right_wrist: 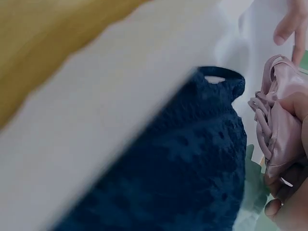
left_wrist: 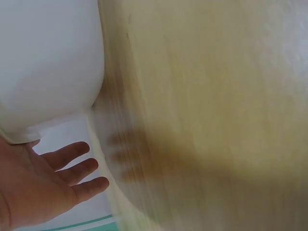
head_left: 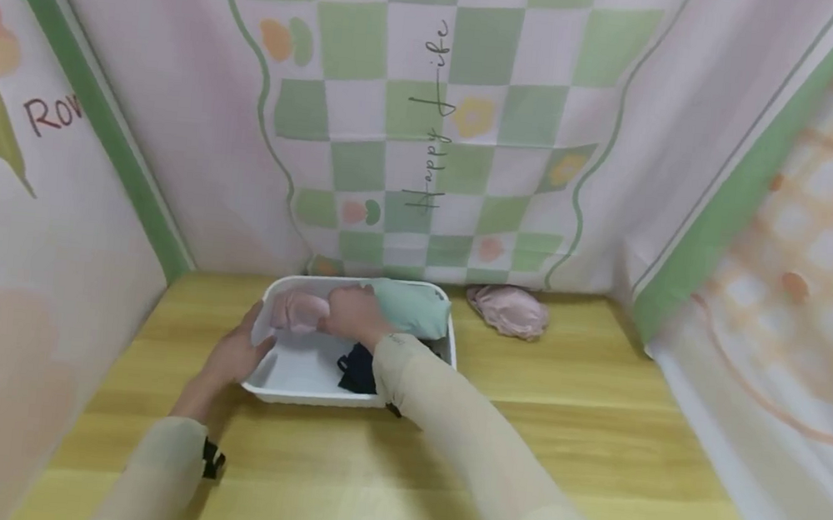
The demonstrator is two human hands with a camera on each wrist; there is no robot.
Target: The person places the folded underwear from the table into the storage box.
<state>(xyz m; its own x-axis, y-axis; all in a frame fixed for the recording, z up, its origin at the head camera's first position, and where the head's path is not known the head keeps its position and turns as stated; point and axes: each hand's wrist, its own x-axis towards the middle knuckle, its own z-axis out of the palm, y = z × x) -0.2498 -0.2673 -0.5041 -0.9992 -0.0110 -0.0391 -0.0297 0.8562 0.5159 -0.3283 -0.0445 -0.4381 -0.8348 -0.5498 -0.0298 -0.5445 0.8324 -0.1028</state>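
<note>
A white plastic basin [head_left: 305,398] stands on the table near the back curtain. My left hand [head_left: 232,355] is at its left rim, thumb over the inner side; in the left wrist view its fingers [left_wrist: 79,171] spread fairly straight outside the wall. Inside the basin, my right hand [head_left: 357,313] pinches a pink satin bra [head_left: 300,312] with thin straps, near the back left corner. The pink bra [right_wrist: 285,122] shows between thumb and fingers in the right wrist view. A dark blue lace garment [head_left: 358,370] lies at the front right, partly behind my forearm. Behind it sits a mint green garment [head_left: 415,310].
Right of the basin, a pink garment with a ruffled edge [head_left: 510,309] lies on the wooden table [head_left: 563,458]. Printed curtains [head_left: 474,132] surround the table at the back and both sides.
</note>
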